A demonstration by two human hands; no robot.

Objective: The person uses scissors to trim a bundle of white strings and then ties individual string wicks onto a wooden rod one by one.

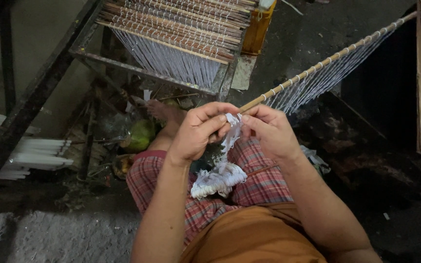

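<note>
Head view: left hand [198,134] and right hand [269,131] pinched shut on white string bundle [220,178] at stick [317,63] near end; stick runs up-right; bundle hangs over lap.

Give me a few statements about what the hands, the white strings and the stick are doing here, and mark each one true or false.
1. Both hands meet at the near end of the thin stick. True: the left hand and right hand pinch there together.
2. A bundle of white strings hangs below the hands over the lap. True.
3. The stick is bare. False: white strings are looped along it and hang down.
4. The rack ahead holds no strings. False: rows of white strings hang from its sticks.
5. The person wears plain black shorts. False: the checked shorts are red.
</note>
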